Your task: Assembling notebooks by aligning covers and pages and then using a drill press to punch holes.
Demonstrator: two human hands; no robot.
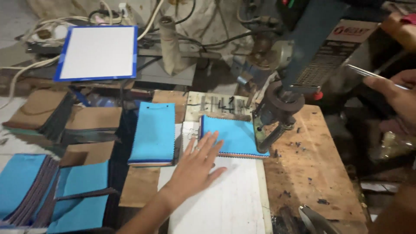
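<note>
Fingers of the left hand (197, 162) lie spread flat, gripping nothing, on the near edge of a blue swatch stack (234, 135) under the press (277, 110); right hand (396, 97) grips a metal lever (368, 73); bare table (316, 173) lies right.

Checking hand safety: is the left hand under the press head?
No, the left hand lies flat on the blue fabric swatch stack, beside the dark metal press head.

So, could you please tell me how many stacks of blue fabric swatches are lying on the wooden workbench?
2. One blue swatch stack lies left of centre on the bench, untouched. The other stack sits under the press machine, with the left hand flat on its near edge. Further stacks lie off the bench at left.
</note>
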